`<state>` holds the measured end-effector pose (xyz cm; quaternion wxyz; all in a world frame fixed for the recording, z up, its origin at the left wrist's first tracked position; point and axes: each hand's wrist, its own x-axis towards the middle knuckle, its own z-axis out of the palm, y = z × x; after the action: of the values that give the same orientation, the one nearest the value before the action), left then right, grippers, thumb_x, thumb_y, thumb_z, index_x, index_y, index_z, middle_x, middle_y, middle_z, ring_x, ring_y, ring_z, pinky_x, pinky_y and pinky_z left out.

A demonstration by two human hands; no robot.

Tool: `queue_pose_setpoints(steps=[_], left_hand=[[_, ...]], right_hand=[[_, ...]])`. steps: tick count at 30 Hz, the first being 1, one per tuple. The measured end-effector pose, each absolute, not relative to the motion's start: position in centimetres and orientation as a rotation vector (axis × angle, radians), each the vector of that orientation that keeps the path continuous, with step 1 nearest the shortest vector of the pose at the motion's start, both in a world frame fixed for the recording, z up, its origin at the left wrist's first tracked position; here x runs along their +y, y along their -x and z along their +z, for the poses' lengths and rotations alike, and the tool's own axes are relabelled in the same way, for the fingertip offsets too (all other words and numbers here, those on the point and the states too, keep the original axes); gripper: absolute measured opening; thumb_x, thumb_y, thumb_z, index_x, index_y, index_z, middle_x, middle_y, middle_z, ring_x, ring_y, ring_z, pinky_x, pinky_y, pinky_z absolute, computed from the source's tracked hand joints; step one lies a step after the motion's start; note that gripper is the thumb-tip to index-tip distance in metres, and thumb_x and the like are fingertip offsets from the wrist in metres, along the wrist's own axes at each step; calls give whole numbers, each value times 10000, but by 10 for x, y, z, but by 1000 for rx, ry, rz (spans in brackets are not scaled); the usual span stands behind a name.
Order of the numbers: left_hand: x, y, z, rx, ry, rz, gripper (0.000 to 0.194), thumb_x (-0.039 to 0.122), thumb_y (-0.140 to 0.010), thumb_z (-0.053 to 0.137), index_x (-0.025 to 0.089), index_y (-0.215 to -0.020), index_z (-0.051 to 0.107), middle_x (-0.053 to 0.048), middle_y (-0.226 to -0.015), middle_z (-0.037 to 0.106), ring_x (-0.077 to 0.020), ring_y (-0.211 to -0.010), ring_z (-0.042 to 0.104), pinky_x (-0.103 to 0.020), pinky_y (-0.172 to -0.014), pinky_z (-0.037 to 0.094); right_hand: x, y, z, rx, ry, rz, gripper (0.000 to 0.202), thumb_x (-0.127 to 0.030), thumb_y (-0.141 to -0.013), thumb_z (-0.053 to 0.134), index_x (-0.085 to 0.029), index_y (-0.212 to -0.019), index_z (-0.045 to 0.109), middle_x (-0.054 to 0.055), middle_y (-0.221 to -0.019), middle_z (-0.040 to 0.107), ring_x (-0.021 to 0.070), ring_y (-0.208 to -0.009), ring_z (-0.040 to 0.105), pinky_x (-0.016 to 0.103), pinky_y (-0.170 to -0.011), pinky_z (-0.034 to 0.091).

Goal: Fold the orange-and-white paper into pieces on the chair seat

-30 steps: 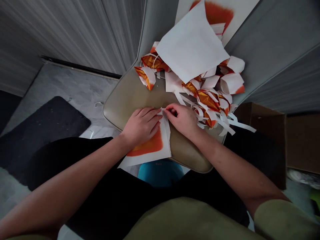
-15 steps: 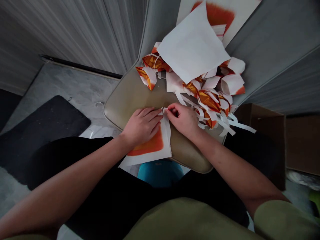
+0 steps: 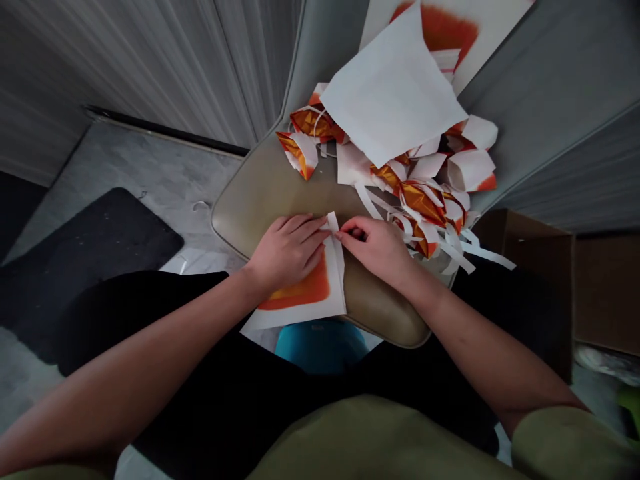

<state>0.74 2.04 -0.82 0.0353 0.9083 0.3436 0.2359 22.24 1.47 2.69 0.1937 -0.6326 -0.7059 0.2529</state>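
Note:
A white sheet of paper (image 3: 336, 293) with an orange and gold patch lies at the front of the chair seat. My left hand (image 3: 287, 252) rests flat on it, fingers stretched out toward its far right corner, and covers part of the patch. At the sheet's right edge, my right hand (image 3: 373, 241) has thumb and forefinger pinched together on the paper's narrow edge strip. That strip seems folded or partly torn; I cannot tell which. Beyond my right hand lie white paper strips (image 3: 453, 248) and a heap of folded orange and gold paper pieces (image 3: 423, 201).
The chair seat (image 3: 250, 200) carries everything. A large blank white sheet (image 3: 393, 87) covers part of the heap, with another orange-patched sheet (image 3: 495, 17) behind it. A cardboard box (image 3: 540, 247) stands right of the chair. A dark mat (image 3: 100, 233) lies on the floor at left.
My right hand has slid slightly down along the sheet's right edge, away from the far corner. That corner now shows as a white strip. My left hand stays flat on the paper.

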Motion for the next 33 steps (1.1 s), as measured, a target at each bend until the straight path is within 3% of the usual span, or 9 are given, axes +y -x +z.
queue_pose_setpoints(steps=[22,33], left_hand=[[20,-8,-9,1059,-2756,739,331,257,-997,526,185,-1240,738,-95,-1334,719,-316,-1238,657,-469,-991,540],[20,-9,-7,1081,-2797,758,314,249,-998,513,178,-1188,753,-88,-1235,762,-299,-1194,686,-440,-974,546]], right_hand=[[4,-215,22,-1996,1777,559,103,-320,-899,678,-232,-902,732,2,-718,714,160,-616,589,304,-638,388],[6,-216,17,-2013,1779,502,127,-316,-913,661,-226,-932,748,16,-759,741,167,-650,612,305,-645,388]])
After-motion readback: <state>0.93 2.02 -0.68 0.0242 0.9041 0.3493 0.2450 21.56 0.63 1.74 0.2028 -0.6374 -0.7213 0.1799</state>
